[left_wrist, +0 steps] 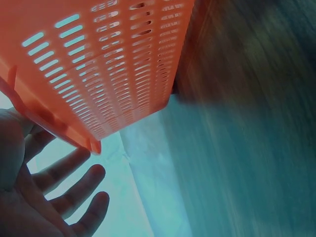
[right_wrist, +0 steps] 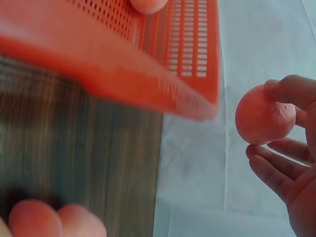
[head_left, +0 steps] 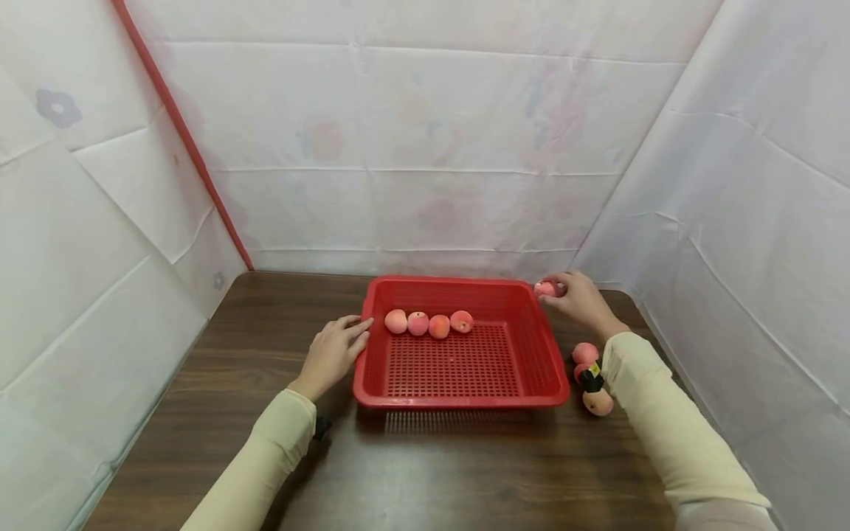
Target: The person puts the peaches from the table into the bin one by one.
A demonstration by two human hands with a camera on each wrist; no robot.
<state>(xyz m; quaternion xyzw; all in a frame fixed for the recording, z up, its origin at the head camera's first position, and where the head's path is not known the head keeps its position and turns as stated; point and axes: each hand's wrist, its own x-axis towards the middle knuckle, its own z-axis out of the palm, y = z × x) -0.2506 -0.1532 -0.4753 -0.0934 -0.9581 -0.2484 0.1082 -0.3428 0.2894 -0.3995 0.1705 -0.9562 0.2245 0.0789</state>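
A red plastic basket (head_left: 458,402) with a slotted base stands on the table, holding a row of several peaches (head_left: 439,327) near its back left. My left hand (head_left: 334,349) touches the basket's left rim, its fingers loosely spread in the left wrist view. My right hand (head_left: 584,299) pinches a peach (right_wrist: 265,114) between thumb and fingers, just beyond the basket's back right corner. Closer to me, under the right wrist, loose peaches (head_left: 598,403) lie beside the basket, partly hidden by the black wrist camera (head_left: 590,377).
The dark wooden table (head_left: 425,472) reaches back to a white patterned sheet (head_left: 425,206) behind the basket. More white sheeting (head_left: 764,221) closes off the left and right sides. A red strip (head_left: 179,125) runs down the back left corner.
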